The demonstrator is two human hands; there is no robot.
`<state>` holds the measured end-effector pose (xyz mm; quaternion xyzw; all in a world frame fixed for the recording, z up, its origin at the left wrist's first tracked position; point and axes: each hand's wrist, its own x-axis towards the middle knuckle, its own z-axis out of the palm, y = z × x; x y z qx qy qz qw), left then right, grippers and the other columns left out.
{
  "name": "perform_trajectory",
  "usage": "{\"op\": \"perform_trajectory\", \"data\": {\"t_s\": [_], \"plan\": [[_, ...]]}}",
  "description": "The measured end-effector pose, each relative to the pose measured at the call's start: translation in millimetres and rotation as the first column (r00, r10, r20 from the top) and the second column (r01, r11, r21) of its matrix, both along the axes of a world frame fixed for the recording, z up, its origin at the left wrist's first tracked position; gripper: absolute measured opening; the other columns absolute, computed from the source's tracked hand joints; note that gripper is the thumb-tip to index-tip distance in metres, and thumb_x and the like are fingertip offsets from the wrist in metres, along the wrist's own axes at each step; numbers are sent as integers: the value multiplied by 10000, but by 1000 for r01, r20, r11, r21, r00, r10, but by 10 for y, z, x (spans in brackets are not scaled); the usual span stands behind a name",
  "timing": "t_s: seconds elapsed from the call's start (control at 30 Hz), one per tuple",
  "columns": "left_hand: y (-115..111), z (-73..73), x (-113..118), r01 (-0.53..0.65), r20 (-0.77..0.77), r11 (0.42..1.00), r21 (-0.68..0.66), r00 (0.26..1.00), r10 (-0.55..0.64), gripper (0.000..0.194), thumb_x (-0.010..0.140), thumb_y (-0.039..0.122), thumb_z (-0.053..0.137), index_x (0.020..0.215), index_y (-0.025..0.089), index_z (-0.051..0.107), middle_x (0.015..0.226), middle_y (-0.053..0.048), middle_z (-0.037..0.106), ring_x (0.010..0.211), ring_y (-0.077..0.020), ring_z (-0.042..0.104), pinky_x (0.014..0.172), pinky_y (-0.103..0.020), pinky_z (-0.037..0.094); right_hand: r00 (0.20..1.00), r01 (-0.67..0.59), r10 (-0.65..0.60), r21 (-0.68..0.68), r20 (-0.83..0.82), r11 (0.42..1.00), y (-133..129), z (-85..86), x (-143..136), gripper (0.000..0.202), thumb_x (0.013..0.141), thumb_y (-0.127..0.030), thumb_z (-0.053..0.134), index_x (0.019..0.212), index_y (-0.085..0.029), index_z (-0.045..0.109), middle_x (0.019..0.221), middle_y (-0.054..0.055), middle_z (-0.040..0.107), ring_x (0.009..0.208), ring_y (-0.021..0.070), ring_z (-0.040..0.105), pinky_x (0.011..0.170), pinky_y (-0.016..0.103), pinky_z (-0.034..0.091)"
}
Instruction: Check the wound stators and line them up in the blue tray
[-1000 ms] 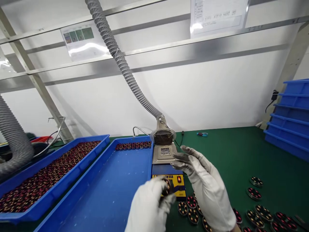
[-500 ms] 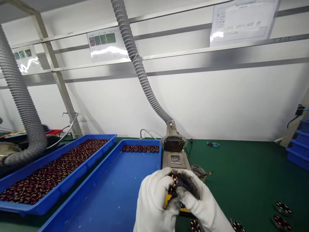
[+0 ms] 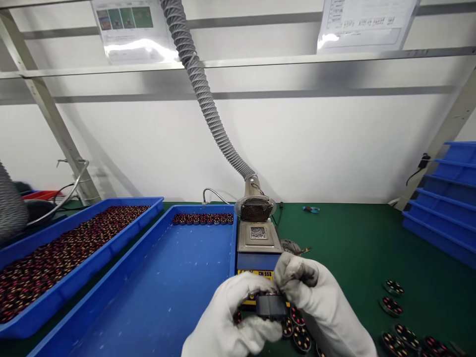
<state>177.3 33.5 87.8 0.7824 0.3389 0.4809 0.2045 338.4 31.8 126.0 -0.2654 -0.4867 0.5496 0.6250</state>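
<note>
Head view: the left hand (image 3: 227,317) gripped a black part (image 3: 271,307), the right hand (image 3: 313,293) pinched together near it; steady holding seemed best

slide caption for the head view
Gloved left hand grips a black round component, gloved right hand close to it, before a machine labelled CM 558.

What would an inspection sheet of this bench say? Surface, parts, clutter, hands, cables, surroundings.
Surface: green bench top, flat.
Parts: dark part in left hand; loose round parts on bench; more at far end of blue tray beside machine; many in left tray.
Clutter: small blue-handled tool near wall.
Hands: both white-gloved; left grips the dark part, right hand close by, contact unclear.
Cables: black cable behind machine.
Surroundings: grey hose above machine; stacked blue trays at right.
</note>
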Motion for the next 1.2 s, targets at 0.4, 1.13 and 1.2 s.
{"op": "perform_trajectory", "data": {"t_s": [0.4,1.13,1.2], "plan": [[-64,247,-6,135,137,987,93,980,-147,183,737,196,699,897,257,633,846,-19,705,766,-195,670,746,-311,557,950,110,-173,240,259,965,-156,44,-10,79,698,-224,715,626,-217,684,649,16,616,616,154,589,576,243,492],[-163,280,-123,-103,-225,624,774,877,424,219,874,121,428,1057,156,543,1002,-127,704,982,-207,632,849,-338,516,970,227,-220,-59,104,972,-234,65,-109,237,549,-356,827,673,-220,679,666,7,643,628,154,591,609,250,487],[-160,289,-74,-99,-185,694,713,928,322,178,889,186,481,1047,190,562,1000,-110,709,936,-207,655,799,-326,547,958,207,-227,122,173,971,-199,34,-36,140,642,-321,769,625,-220,675,668,12,619,629,155,585,612,255,481]]}}
